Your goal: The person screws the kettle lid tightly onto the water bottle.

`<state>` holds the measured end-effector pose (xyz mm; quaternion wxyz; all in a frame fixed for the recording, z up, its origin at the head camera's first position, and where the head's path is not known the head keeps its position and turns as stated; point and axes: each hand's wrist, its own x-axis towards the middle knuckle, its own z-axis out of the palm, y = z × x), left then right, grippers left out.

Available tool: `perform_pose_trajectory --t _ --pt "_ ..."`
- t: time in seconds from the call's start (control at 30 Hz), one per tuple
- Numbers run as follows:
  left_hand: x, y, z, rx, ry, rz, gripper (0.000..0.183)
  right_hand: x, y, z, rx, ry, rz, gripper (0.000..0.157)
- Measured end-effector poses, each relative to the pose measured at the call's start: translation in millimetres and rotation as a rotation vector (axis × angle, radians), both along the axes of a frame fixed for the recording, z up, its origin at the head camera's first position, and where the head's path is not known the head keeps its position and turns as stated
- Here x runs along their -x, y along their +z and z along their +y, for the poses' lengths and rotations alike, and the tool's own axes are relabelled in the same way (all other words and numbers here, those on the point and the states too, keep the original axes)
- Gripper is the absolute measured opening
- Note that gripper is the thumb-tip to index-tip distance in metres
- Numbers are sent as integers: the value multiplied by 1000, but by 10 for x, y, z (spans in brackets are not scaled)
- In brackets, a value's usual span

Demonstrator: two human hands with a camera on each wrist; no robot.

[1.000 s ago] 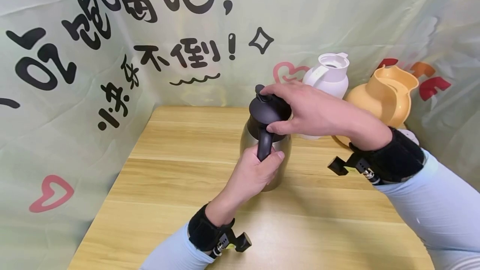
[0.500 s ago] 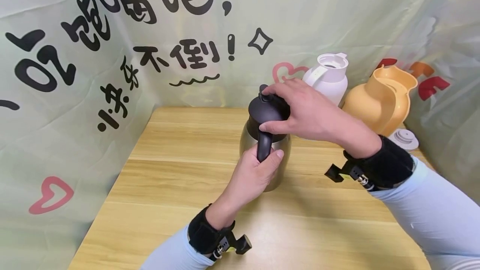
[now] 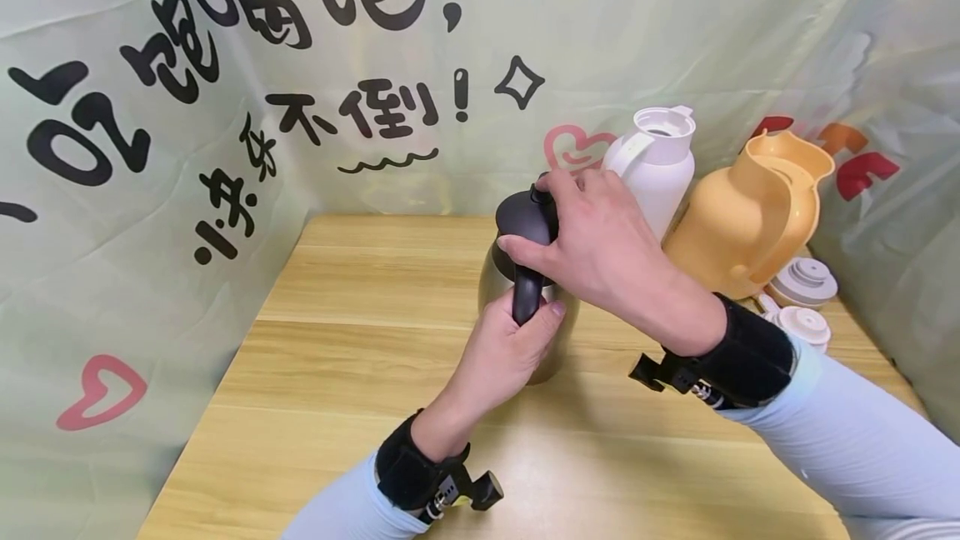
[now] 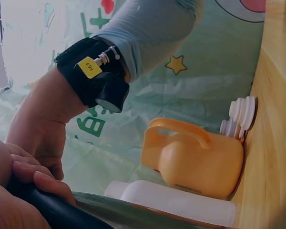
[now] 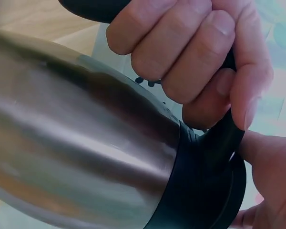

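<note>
A stainless steel thermos jug (image 3: 491, 282) with a black lid (image 3: 517, 217) stands upright on the wooden table. My left hand (image 3: 506, 348) grips its black handle (image 3: 528, 294), with the fingers wrapped round it. Over the top, my right hand (image 3: 600, 232) holds the lid, the thumb on the near side and the fingers on the far side. In the right wrist view the steel body (image 5: 86, 133) fills the lower left, and the left hand's curled fingers (image 5: 171, 52) show on the handle. The right hand covers much of the lid.
Behind to the right stand a white jug (image 3: 663, 165) without its lid and an orange jug (image 3: 742, 215). Two white stoppers (image 3: 804, 283) lie beside the orange jug, near the table's right edge. A printed cloth (image 3: 637, 32) encloses the back and sides.
My right hand has turned clockwise, seen from above, its thumb moving left. The lid's raised tab has shifted right with it. My left hand keeps its grip on the handle.
</note>
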<state>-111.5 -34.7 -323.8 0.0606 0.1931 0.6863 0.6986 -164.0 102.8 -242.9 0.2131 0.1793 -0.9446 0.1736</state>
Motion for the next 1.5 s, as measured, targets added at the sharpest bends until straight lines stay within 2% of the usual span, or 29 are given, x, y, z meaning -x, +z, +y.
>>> perform_pose_trajectory --t 0.13,0.2,0.37,0.43,0.6,0.73,0.87,1.13,1.37,1.5 --pt "51 -105 5 -3 8 12 29 -9 24 -10 -59 3 23 69" --pt "57 -124 2 -2 9 24 30 -5 74 19 -103 24 -9 74" --pt "58 -139 1 -2 -4 40 31 44 331 179 -242 97 -216 92" --pt "60 -135 0 -11 -12 35 31 101 430 247 -301 168 -285 92" --pt "67 -132 -5 -21 -18 18 31 304 541 315 -377 434 -403 84" --pt "71 -131 -9 -13 -18 18 32 425 581 297 -401 550 -456 80" --pt "72 -127 -9 -2 -12 21 32 497 622 288 -415 579 -490 76" --pt "68 -128 -3 7 -7 13 33 547 650 293 -437 568 -489 80" --pt "62 -106 6 6 3 -7 29 555 571 305 -388 588 -388 79" --pt "62 -126 9 -2 11 3 29 529 528 297 -383 553 -335 79"
